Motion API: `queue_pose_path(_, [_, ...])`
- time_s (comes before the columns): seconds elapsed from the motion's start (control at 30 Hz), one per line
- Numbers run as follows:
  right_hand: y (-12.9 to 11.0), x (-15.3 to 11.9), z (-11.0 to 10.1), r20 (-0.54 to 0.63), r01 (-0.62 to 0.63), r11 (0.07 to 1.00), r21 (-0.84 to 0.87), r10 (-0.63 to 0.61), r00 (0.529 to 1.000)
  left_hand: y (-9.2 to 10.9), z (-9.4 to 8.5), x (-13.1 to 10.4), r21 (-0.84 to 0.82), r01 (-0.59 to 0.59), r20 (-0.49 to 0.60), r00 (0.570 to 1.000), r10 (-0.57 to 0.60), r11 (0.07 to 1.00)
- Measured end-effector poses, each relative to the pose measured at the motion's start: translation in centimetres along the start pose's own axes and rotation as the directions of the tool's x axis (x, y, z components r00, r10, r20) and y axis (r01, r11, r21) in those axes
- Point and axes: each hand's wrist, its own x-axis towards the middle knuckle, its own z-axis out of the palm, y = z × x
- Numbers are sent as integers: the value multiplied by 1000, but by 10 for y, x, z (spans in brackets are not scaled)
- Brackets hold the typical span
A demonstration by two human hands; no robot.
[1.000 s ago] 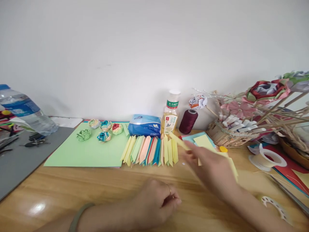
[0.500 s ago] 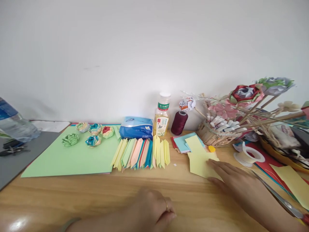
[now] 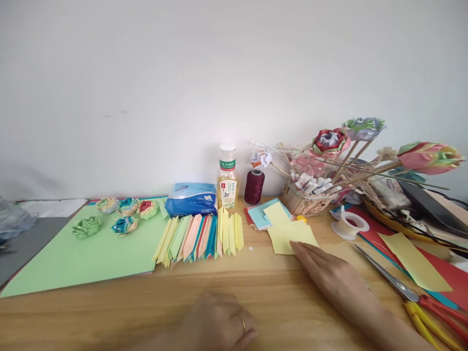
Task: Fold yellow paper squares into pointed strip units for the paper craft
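Observation:
My right hand (image 3: 325,273) reaches forward with its fingers stretched out, the fingertips resting on the near edge of a yellow paper sheet (image 3: 292,235). Under and behind this sheet lie a smaller yellow slip (image 3: 276,213) and light blue paper (image 3: 259,215). Low in the middle, slightly blurred, my left hand (image 3: 221,319) rests on the table with curled fingers and a ring on one of them. No object shows in it. Beyond it stands a row of folded paper strips (image 3: 197,239) in yellow, green, pink, blue and red.
Several paper rosettes (image 3: 124,225) lie on a green sheet (image 3: 80,263). A blue tissue pack (image 3: 190,200), bottle (image 3: 227,180) and maroon thread spool (image 3: 254,187) line the wall. Rightward are a basket (image 3: 307,201) with paper flowers, a white spool (image 3: 350,225) and scissors (image 3: 402,288).
The view has turned to the right, so things sit further left and more of the scissors shows. My right hand stays at the yellow sheet; my left hand stays curled on the table.

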Motion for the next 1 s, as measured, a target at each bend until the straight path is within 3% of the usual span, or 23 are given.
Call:
queue_pose_path(0.1, [0,0,0,-22,-3,1000,3,3,1000,1,4,1,43,-46,-33,998,48,998])
queue_pose_path(0.27, [11,8,0,-35,-249,965,79,253,967,2,7,5,108,-95,-51,994,101,990])
queue_pose_path(0.5, [21,23,-9,-214,-276,957,-89,253,944,6,2,25,164,-106,-67,991,118,981])
queue_pose_path(0.6, [11,24,-20,-286,-199,978,-54,176,942,9,-2,38,195,-102,-155,979,134,975])
queue_pose_path(0.7, [-17,23,-30,-322,10,999,41,4,947,11,-5,48,301,-78,-266,950,162,950])
queue_pose_path(0.8, [-51,25,-33,-363,159,969,188,-82,928,10,-5,46,360,-43,-244,960,139,932])
queue_pose_path(0.87, [-66,27,-31,-279,195,933,302,-108,954,8,-3,37,361,-44,-188,975,120,932])
queue_pose_path(1.0, [-70,26,-23,-89,104,844,526,-67,994,4,0,15,308,-3,-72,997,27,951])
